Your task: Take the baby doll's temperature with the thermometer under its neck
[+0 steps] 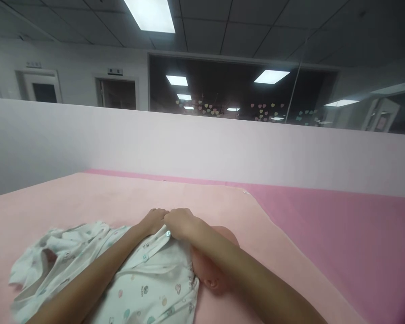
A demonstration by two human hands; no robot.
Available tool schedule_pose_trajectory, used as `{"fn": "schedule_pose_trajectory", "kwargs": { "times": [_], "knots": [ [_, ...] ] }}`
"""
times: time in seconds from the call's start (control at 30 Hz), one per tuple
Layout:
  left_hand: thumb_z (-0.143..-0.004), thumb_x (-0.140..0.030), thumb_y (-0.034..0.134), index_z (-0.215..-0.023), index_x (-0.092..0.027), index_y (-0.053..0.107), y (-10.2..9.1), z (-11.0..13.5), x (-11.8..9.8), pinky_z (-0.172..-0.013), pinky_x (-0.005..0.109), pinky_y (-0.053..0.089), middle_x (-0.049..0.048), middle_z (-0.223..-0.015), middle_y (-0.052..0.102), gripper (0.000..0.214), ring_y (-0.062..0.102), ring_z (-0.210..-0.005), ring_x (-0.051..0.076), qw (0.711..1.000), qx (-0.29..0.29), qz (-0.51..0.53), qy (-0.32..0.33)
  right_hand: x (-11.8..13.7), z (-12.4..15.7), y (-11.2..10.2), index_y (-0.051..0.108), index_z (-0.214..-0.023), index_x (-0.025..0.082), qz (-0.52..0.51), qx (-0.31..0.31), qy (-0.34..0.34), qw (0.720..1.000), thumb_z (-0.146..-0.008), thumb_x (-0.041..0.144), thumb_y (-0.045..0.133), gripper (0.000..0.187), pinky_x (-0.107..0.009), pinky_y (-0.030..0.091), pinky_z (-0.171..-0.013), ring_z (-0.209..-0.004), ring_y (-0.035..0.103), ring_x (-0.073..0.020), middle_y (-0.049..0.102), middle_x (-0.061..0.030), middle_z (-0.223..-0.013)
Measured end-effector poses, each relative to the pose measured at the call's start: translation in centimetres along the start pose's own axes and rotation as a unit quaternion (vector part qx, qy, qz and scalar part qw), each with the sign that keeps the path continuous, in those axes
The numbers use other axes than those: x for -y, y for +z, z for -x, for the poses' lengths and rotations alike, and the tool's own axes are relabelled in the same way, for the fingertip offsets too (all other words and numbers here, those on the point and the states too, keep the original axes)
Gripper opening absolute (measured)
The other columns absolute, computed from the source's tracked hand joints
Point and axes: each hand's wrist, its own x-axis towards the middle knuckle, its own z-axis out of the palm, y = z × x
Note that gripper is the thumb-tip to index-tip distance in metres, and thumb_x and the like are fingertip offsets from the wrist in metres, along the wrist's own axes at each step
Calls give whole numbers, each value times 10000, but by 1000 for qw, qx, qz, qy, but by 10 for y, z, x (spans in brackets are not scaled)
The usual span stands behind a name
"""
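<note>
A baby doll (pixel 209 268) lies on its back, its smooth head to the right and mostly covered by my right forearm; an ear shows below. It is dressed in a white baby garment (pixel 162 279) with small coloured prints and snap buttons along the front edge. My right hand (pixel 179 222) is closed on the garment's edge near the neck, just above a snap. Close beside it, almost touching, my left hand (pixel 154 220) has its fingers curled over the far side of the same cloth. The fingertips of both hands are hidden.
A pale pink sheet (pixel 121 198) lies under the doll, over a darker pink surface (pixel 340 229) on the right. A low white wall (pixel 222 148) runs along the back, with glass, doors and lit ceiling panels beyond.
</note>
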Motion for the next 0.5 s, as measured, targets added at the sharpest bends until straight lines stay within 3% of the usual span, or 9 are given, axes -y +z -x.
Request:
{"fn": "schedule_pose_trajectory", "kwargs": {
  "times": [0.1,0.27,0.5],
  "knots": [
    [-756,-302,463,-702,-207,644,4,2,5,-838,345,381,92,-844,694,211,595,-871,266,999,14,-18,26,-7,-4,-7,641,-842,146,5,36,-15,999,-744,112,563,129,-309,527,-651,-847,652,-225,680,-97,-925],
    [-832,-317,309,-729,-186,611,2,10,3,-660,311,394,101,-817,686,345,617,-771,258,1000,-7,-27,8,-20,-7,-15,635,-796,163,16,115,-69,991,-712,133,597,97,-281,500,-563,-783,648,-217,673,-64,-916],
    [-734,-313,448,-775,-205,578,-13,14,-17,-571,279,324,68,-851,676,174,615,-788,267,996,7,-80,-38,-20,-13,-4,645,-775,161,29,121,-118,985,-703,121,623,85,-256,452,-532,-720,630,-182,677,-38,-821]
  ]
}}
